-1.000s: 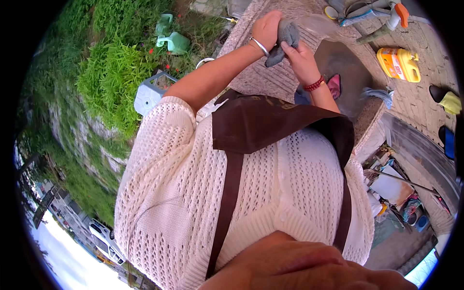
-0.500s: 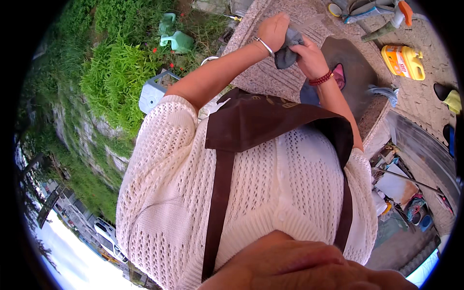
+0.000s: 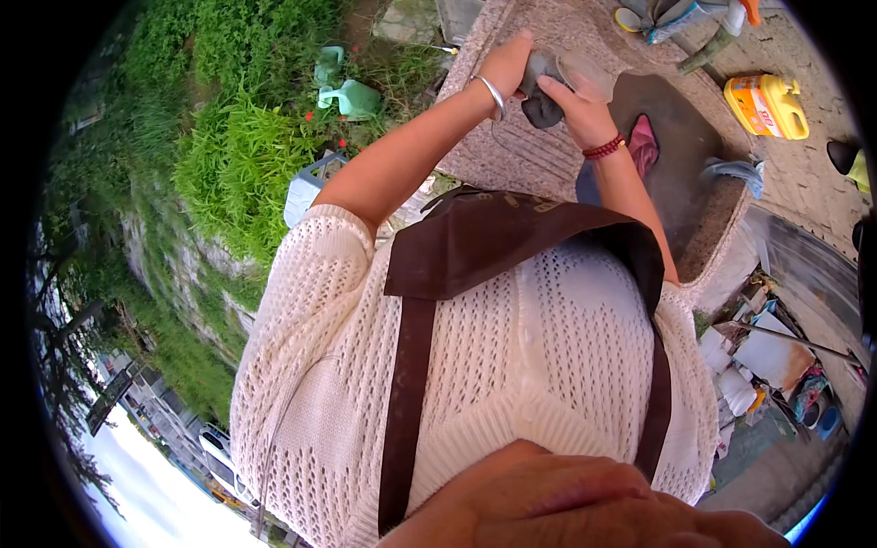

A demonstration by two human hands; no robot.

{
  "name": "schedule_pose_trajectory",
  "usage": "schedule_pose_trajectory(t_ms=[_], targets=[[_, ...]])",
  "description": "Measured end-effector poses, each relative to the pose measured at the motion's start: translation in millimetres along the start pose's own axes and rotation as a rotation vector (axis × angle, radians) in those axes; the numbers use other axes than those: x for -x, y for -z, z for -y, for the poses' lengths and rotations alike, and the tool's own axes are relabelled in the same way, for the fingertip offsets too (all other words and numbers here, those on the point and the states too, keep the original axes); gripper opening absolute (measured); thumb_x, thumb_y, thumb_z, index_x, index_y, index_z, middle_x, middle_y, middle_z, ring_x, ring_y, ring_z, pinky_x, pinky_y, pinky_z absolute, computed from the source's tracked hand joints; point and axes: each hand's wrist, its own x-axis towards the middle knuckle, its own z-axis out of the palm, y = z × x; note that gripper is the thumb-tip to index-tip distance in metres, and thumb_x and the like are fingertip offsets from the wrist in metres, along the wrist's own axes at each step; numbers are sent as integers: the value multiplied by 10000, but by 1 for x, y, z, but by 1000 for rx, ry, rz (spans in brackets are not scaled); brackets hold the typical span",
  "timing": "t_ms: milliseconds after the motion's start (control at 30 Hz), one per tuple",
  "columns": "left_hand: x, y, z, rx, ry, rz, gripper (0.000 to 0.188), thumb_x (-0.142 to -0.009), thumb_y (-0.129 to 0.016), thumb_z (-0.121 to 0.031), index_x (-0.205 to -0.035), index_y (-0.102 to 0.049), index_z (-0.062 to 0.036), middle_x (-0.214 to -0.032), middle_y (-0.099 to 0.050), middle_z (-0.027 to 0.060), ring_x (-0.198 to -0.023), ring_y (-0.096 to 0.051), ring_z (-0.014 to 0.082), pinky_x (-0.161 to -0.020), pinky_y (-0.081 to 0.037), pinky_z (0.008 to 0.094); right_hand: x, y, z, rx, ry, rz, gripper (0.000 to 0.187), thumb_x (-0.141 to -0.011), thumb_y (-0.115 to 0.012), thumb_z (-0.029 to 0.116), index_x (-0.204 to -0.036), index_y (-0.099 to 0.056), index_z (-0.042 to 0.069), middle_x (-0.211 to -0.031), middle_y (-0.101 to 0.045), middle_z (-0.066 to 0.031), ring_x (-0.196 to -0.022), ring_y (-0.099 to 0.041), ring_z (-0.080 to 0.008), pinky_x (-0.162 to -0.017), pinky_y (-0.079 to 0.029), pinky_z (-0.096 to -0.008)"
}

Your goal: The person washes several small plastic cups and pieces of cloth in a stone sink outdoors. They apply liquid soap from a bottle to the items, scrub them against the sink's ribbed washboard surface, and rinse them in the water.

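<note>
My left hand [image 3: 505, 66], with a silver bangle on its wrist, and my right hand [image 3: 573, 102], with a red bead bracelet, are both closed on a bunched grey cloth [image 3: 540, 100]. They hold it together over the ribbed stone slab [image 3: 525, 160] of an outdoor wash basin. A pale, see-through piece [image 3: 586, 71] shows just beyond my right fingers; I cannot tell what it is. My white knit sweater and brown apron fill the middle of the view.
The dark basin [image 3: 681, 196] holds a pink cloth [image 3: 645, 146]; a blue-grey rag [image 3: 736, 173] hangs on its rim. A yellow jug [image 3: 764, 105] stands at the right. Green watering cans [image 3: 352, 97], a pale crate [image 3: 306, 187] and tall grass lie left.
Both hands have kept working the grey cloth and drawn closer together, bunching it tighter. The view has shifted slightly.
</note>
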Motion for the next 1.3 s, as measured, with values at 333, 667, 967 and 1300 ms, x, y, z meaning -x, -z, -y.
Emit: schedule_pose_trajectory(t_ms=[333, 667, 967, 1300], targets=[[5, 10, 13, -325, -977, -78, 350, -900, -415, -301, -958, -530, 25, -950, -564, 207, -920, -535, 326, -783, -404, 368, 7, -1, 36, -1087, -294, 49, 234, -806, -573, 62, -1035, -525, 51, -985, -568, -46, -948, -542, -174, -836, -431, -310], [-7, -2, 12, 240, 2, -135, 413, -901, -328, -347, -796, -520, 4, -760, -590, 161, -715, -570, 317, -676, -443, 387, 11, 6, 22, 623, 248, 242, 478, -796, -529, 185, -1238, -419, 38, -1096, -544, -147, -1015, -521, -274, -881, -395, -349], [3, 3, 4, -311, -692, -136, 517, -763, -614, -471, -1045, -606, -37, -920, -637, 154, -901, -597, 225, -869, -423, 350, 9, 4, 36, -459, -199, 61, 395, -767, -577, 138, -1128, -478, 12, -974, -548, -114, -922, -545, -186, -833, -428, -301], [-30, 43, 19, 151, 304, 186, 369, -833, -327, -317, -965, -535, -43, -764, -580, 185, -564, -577, 260, -369, -368, 261, 13, 16, -6, 58, -328, -21, 392, -773, -508, 85, -1151, -485, -13, -951, -612, -119, -819, -604, -190, -693, -483, -325]])
